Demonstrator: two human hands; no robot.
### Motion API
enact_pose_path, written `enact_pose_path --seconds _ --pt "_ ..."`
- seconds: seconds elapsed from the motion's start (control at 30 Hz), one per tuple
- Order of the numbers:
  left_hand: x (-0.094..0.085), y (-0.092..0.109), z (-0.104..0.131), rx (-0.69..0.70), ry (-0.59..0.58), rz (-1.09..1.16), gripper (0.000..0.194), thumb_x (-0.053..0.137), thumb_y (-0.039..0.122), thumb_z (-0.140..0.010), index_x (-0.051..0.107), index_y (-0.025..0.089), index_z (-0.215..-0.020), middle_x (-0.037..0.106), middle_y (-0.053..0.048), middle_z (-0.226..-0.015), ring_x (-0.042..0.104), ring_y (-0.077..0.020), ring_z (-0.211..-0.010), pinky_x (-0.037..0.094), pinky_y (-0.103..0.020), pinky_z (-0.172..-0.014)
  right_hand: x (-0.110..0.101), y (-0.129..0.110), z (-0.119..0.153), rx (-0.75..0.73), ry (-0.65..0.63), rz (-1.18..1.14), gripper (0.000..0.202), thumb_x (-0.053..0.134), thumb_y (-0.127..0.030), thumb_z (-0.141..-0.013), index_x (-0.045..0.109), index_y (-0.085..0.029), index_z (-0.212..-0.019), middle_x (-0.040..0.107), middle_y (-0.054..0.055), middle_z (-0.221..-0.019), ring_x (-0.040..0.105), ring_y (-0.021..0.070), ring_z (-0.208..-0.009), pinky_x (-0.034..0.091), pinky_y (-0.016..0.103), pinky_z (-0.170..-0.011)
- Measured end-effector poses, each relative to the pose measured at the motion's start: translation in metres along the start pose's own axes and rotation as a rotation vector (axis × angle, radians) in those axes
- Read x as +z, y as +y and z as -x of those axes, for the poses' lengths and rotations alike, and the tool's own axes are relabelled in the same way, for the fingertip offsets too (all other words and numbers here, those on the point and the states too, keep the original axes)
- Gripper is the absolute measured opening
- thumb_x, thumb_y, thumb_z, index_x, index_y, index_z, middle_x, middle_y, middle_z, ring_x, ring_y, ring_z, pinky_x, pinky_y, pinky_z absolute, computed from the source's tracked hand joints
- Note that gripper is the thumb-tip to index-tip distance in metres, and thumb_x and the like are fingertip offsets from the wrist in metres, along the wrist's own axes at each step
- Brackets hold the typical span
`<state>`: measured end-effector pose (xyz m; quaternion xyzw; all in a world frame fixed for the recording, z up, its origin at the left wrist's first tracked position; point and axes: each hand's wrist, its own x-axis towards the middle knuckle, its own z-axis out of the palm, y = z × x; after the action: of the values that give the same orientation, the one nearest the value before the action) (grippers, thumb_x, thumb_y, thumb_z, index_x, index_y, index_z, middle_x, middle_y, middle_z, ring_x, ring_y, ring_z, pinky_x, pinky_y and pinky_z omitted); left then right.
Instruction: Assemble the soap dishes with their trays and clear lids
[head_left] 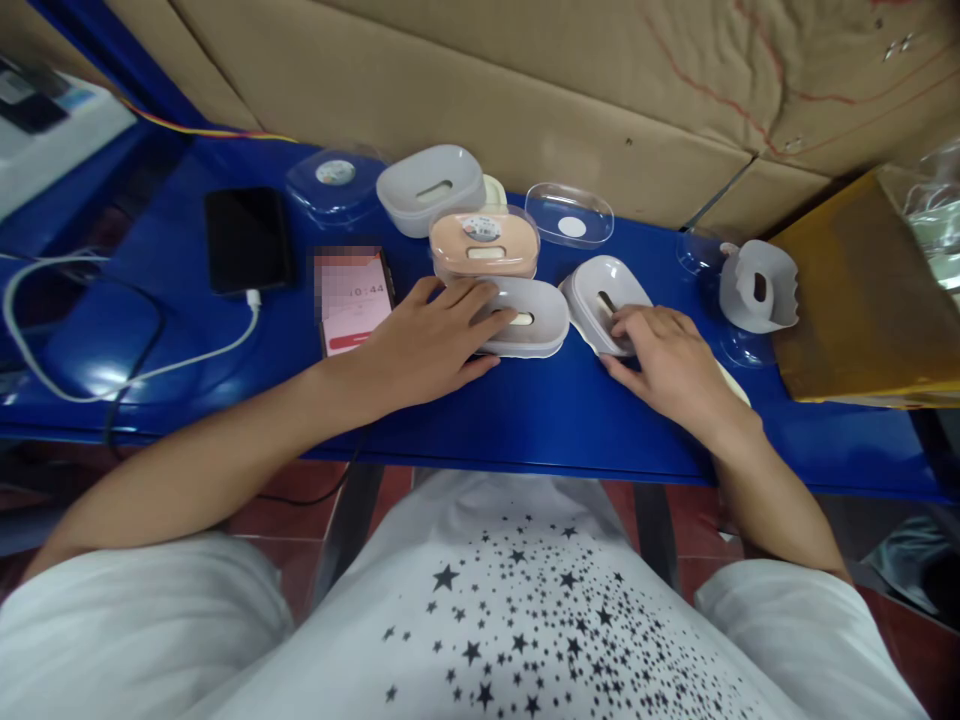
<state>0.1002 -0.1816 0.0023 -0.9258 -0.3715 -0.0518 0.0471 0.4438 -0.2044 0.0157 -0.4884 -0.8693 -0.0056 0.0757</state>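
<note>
My left hand [442, 335] lies with spread fingers over the left part of a pale grey oval dish [551, 318], which has a cream piece [520, 319] in its slot. To the right, my right hand [664, 355] has its fingertips on the edge of a second grey dish [607, 280], tilted at an angle, its thumb apart near the lower rim. Behind the first dish sits a peach dish [484, 250] under a clear lid with a sticker. Another grey dish [431, 185] stands at the back.
A phone [356, 300] and a black device [247, 240] with a white cable lie left on the blue table [510, 425]. Clear lids [570, 215] lie at the back. On the right are a wavy-edged grey part [759, 287] and a taped box [862, 290].
</note>
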Motion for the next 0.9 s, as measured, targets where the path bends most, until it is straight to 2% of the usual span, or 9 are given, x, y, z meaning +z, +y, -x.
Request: enact_pose_path --seconds 0.13,0.2,0.27,0.33,0.43,0.57,0.63,0.73,0.9 --pt "0.000 -0.001 0.000 0.012 -0.008 -0.009 0.052 0.058 0.034 -0.112 0.060 0.017 -0.162 0.058 -0.025 -0.163 0.053 -0.0480 -0.153 0.053 -0.065 -0.113 0.002 0.004 -0.001 -0.005 -0.010 -0.011 0.028 0.060 -0.026 -0.105 0.063 -0.023 -0.133 0.075 0.015 -0.140 0.071 0.0371 -0.130 0.045 0.063 -0.125" --pt "0.000 -0.001 0.000 0.014 -0.008 0.008 0.053 0.059 0.034 -0.112 0.060 0.017 -0.162 0.057 -0.025 -0.163 0.054 -0.0484 -0.153 0.054 -0.066 -0.113 0.003 0.004 -0.001 -0.002 -0.007 -0.009 0.038 0.058 -0.029 -0.108 0.060 -0.024 -0.146 0.073 0.015 -0.145 0.068 0.0392 -0.136 0.041 0.069 -0.127" --pt "0.000 -0.001 0.000 0.013 -0.008 0.030 0.053 0.060 0.033 -0.111 0.060 0.017 -0.162 0.057 -0.024 -0.164 0.054 -0.0485 -0.154 0.054 -0.066 -0.114 0.005 0.003 -0.003 0.012 -0.003 0.001 0.051 0.057 -0.038 -0.111 0.054 -0.024 -0.161 0.070 0.018 -0.149 0.064 0.0425 -0.139 0.045 0.073 -0.122" --pt "-0.001 -0.001 0.001 0.009 -0.004 0.055 0.053 0.062 0.032 -0.110 0.061 0.018 -0.161 0.058 -0.024 -0.163 0.053 -0.0488 -0.154 0.054 -0.066 -0.115 0.009 0.002 -0.006 0.036 0.002 0.007 0.059 0.053 -0.045 -0.114 0.051 -0.025 -0.169 0.069 0.020 -0.147 0.064 0.0445 -0.135 0.053 0.071 -0.112" --pt "0.000 -0.001 0.001 0.007 0.000 0.076 0.053 0.063 0.031 -0.110 0.062 0.020 -0.161 0.058 -0.024 -0.163 0.054 -0.0495 -0.154 0.054 -0.066 -0.115 0.015 0.002 -0.009 0.051 0.013 -0.013 0.055 0.048 -0.046 -0.115 0.061 -0.024 -0.164 0.067 0.022 -0.144 0.065 0.0440 -0.130 0.059 0.066 -0.104" --pt "0.001 -0.003 0.001 0.012 -0.001 0.048 0.053 0.062 0.033 -0.111 0.060 0.019 -0.162 0.057 -0.024 -0.163 0.053 -0.0483 -0.154 0.055 -0.064 -0.113 0.020 0.008 -0.009 0.049 0.039 -0.068 0.051 0.059 -0.046 -0.111 0.066 -0.027 -0.157 0.059 0.021 -0.160 0.056 0.0471 -0.147 0.059 0.069 -0.108" --pt "0.001 -0.003 0.000 0.036 0.004 0.024 0.051 0.061 0.032 -0.111 0.061 0.016 -0.160 0.058 -0.025 -0.160 0.054 -0.0482 -0.153 0.056 -0.063 -0.114 0.021 0.014 -0.009 0.094 0.043 -0.088 0.050 0.063 -0.046 -0.108 0.066 -0.027 -0.154 0.060 0.020 -0.160 0.056 0.0471 -0.149 0.058 0.071 -0.108" --pt "0.001 -0.003 -0.004 0.129 0.022 0.059 0.047 0.058 0.030 -0.113 0.062 0.016 -0.157 0.063 -0.023 -0.155 0.060 -0.0439 -0.146 0.055 -0.062 -0.118 0.017 0.025 -0.009 0.173 0.051 -0.106 0.047 0.065 -0.045 -0.105 0.069 -0.026 -0.148 0.070 0.017 -0.151 0.063 0.0454 -0.142 0.058 0.068 -0.109" --pt "0.012 0.004 -0.006 0.320 0.084 0.209 0.036 0.053 0.024 -0.116 0.065 0.019 -0.149 0.067 -0.017 -0.151 0.069 -0.0348 -0.137 0.062 -0.052 -0.114 0.002 0.045 -0.012 0.296 0.156 -0.176 0.043 0.063 -0.051 -0.103 0.073 -0.028 -0.139 0.081 0.013 -0.132 0.076 0.0387 -0.119 0.061 0.057 -0.104"
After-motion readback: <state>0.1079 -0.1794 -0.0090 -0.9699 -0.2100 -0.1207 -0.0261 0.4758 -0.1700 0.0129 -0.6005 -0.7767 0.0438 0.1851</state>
